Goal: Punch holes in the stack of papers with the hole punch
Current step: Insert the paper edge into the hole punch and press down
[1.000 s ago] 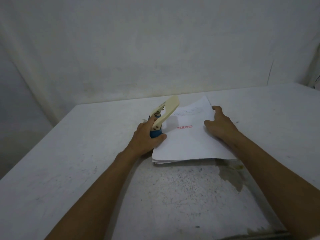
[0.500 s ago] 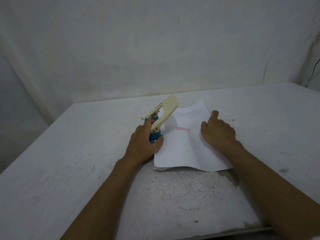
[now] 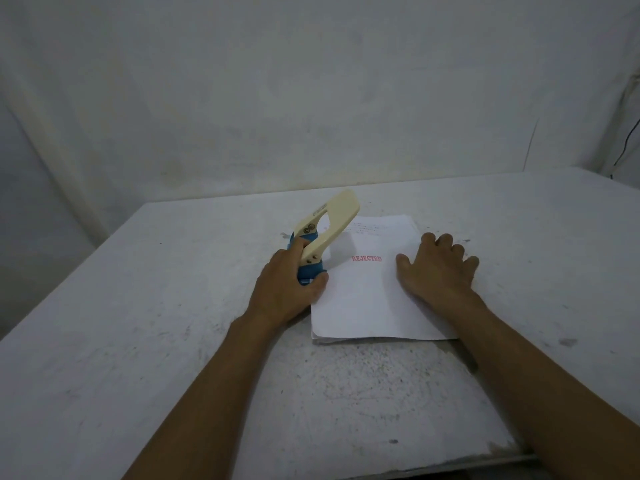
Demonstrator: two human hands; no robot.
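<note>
A stack of white papers [image 3: 363,306] lies on the table, its top sheet stamped REJECTED in red. A hole punch [image 3: 325,233] with a blue base and a raised cream lever stands at the stack's left edge. My left hand [image 3: 287,292] grips the punch's blue base, thumb resting on the paper's edge. My right hand [image 3: 436,271] lies flat with fingers spread on the right side of the stack, pressing it down. Whether the paper edge sits inside the punch's slot is hidden by my left hand.
The white, scuffed table [image 3: 173,341] runs back to a pale wall [image 3: 311,98]. Its front edge [image 3: 450,465] is near the bottom of the view. A dark cable [image 3: 627,143] hangs at the far right.
The view has shifted slightly. My right hand has slid a little toward the right edge of the stack, fingers spreading. My left hand keeps its grip on the punch; the lever stays raised.
</note>
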